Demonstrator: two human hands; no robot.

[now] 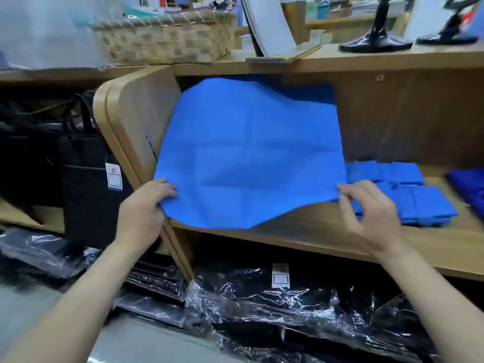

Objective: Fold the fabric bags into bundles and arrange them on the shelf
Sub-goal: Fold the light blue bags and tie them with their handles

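A bright blue fabric bag (248,153) is spread out flat in the wooden shelf (327,231) compartment, its far end curling up against the back. My left hand (146,208) grips its near left corner. My right hand (366,213) pinches its near right corner between thumb and fingers. Several folded blue bundles (413,195) lie in rows on the shelf board to the right of the open bag.
A darker blue fabric (468,187) lies at the far right of the shelf. A woven basket (167,38) and black stands (379,35) sit on top. Black bags (86,184) hang at left; plastic-wrapped black bags (262,305) fill the level below.
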